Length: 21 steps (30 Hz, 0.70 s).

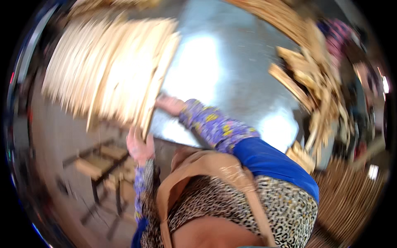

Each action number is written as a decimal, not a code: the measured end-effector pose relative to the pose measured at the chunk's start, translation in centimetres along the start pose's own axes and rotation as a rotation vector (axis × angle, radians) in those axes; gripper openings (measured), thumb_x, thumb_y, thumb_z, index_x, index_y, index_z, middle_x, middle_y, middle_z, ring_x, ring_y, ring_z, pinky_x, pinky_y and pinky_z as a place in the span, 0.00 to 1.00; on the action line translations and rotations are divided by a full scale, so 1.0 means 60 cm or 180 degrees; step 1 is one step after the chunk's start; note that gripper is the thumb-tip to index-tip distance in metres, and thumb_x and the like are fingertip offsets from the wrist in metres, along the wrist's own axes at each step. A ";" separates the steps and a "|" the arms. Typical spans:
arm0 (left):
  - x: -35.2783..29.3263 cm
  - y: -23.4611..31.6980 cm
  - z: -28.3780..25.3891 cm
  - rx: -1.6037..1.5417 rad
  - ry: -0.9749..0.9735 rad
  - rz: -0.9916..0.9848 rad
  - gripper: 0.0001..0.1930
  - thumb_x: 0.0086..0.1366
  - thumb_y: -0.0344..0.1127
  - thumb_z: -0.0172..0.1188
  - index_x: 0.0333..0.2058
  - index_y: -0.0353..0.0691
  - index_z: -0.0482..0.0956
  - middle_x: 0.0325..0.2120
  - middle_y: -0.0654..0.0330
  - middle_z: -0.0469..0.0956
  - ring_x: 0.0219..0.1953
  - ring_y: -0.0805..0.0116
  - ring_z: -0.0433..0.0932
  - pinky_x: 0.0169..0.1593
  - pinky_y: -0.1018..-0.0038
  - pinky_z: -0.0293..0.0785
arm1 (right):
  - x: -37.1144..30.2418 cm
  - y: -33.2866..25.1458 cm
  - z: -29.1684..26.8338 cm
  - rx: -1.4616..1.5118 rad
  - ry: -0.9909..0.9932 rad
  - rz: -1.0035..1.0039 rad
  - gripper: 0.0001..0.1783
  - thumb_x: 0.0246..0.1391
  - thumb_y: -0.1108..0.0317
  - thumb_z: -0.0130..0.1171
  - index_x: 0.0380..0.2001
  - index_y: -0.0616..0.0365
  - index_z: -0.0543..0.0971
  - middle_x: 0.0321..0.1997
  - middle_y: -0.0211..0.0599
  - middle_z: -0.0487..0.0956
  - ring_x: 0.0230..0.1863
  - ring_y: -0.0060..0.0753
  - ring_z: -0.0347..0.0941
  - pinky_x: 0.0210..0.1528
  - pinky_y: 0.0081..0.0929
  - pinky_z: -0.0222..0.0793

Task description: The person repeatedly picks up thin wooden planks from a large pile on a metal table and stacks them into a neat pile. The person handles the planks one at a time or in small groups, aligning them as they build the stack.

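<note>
A row of pale wooden strips (107, 70) lies side by side at the far left, reaching over the metal table's edge. My left hand (139, 146) is at the near end of the rightmost strips. Its fingers are stretched out and its thumb stands apart, touching or almost touching the strip ends. Against the right side of the outermost wooden strip (160, 80) rests my right hand (169, 104). Motion smears its fingers, and their tips are hidden by the wood, so their grip does not show.
The shiny metal tabletop (231, 53) lies between the row and a jumbled pile of wood pieces (318, 91) on the right. Below left stands a dark metal frame (97, 182) with wooden blocks. Stacked thin strips (347, 198) fill the lower right. Another person's checkered sleeve (337, 37) shows at upper right.
</note>
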State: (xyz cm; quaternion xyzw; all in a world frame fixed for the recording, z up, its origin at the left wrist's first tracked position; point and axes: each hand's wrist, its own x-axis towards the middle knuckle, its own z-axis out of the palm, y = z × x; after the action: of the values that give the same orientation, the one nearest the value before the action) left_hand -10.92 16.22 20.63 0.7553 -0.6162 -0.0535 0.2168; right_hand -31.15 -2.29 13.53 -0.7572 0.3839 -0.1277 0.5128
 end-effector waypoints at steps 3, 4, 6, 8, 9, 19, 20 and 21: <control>0.028 0.050 0.050 0.0113 -0.0210 0.0072 0.33 0.60 0.44 0.73 0.61 0.32 0.80 0.65 0.36 0.74 0.67 0.35 0.72 0.70 0.48 0.69 | -0.095 0.008 0.000 0.0262 -0.0439 0.0924 0.42 0.69 0.33 0.49 0.65 0.62 0.75 0.64 0.65 0.79 0.65 0.65 0.76 0.71 0.49 0.68; 0.040 0.070 0.065 0.0056 -0.0287 0.0018 0.34 0.61 0.44 0.73 0.62 0.33 0.79 0.67 0.37 0.73 0.68 0.35 0.71 0.71 0.48 0.68 | -0.136 0.018 -0.023 0.0289 -0.0517 0.1042 0.41 0.67 0.34 0.50 0.62 0.62 0.75 0.61 0.64 0.81 0.63 0.64 0.77 0.68 0.52 0.69; 0.053 0.111 0.088 0.0045 -0.0360 0.0429 0.34 0.63 0.46 0.72 0.65 0.35 0.77 0.68 0.37 0.71 0.69 0.35 0.70 0.71 0.48 0.68 | -0.238 0.041 -0.069 0.0149 -0.0318 0.1338 0.40 0.67 0.37 0.51 0.65 0.62 0.75 0.64 0.61 0.80 0.66 0.62 0.76 0.69 0.51 0.68; 0.066 0.163 0.112 0.0205 -0.0690 0.0720 0.33 0.66 0.46 0.70 0.65 0.33 0.76 0.68 0.38 0.71 0.69 0.36 0.70 0.70 0.48 0.69 | -0.365 0.072 -0.129 0.0157 0.0457 0.1726 0.43 0.68 0.38 0.50 0.74 0.58 0.70 0.74 0.56 0.74 0.74 0.57 0.71 0.77 0.46 0.63; 0.094 0.188 0.124 -0.0164 -0.0678 0.0899 0.33 0.67 0.46 0.70 0.65 0.33 0.76 0.68 0.38 0.71 0.69 0.36 0.70 0.71 0.49 0.69 | -0.402 0.088 -0.172 0.0081 0.0784 0.1971 0.46 0.69 0.37 0.50 0.78 0.58 0.64 0.77 0.54 0.71 0.77 0.55 0.67 0.80 0.44 0.60; 0.004 0.717 0.299 -0.1845 -0.2686 0.0836 0.31 0.75 0.51 0.59 0.66 0.32 0.75 0.64 0.42 0.77 0.64 0.45 0.77 0.69 0.60 0.70 | -1.145 0.372 -0.502 0.1519 0.6362 0.0266 0.26 0.79 0.64 0.40 0.74 0.52 0.70 0.71 0.40 0.76 0.71 0.42 0.72 0.76 0.39 0.66; -0.005 0.783 0.323 -0.1707 -0.2898 0.1070 0.32 0.76 0.51 0.57 0.66 0.30 0.75 0.65 0.42 0.77 0.65 0.47 0.77 0.70 0.60 0.70 | -1.213 0.412 -0.552 0.2204 0.6851 -0.0602 0.25 0.80 0.69 0.36 0.74 0.51 0.70 0.71 0.36 0.76 0.70 0.39 0.72 0.77 0.38 0.66; -0.024 0.856 0.340 -0.1840 -0.3250 0.0834 0.32 0.76 0.50 0.59 0.67 0.30 0.74 0.64 0.42 0.78 0.64 0.51 0.78 0.69 0.63 0.71 | -1.294 0.425 -0.606 0.2275 0.6559 0.0199 0.29 0.77 0.59 0.44 0.77 0.48 0.65 0.77 0.40 0.67 0.76 0.41 0.64 0.78 0.43 0.62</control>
State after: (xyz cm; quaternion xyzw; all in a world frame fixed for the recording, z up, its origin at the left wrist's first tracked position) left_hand -64.95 4.76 22.20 0.4623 -0.6908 -0.5477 0.0948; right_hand -116.21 23.76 22.82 -0.0838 0.5889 -0.7918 0.1384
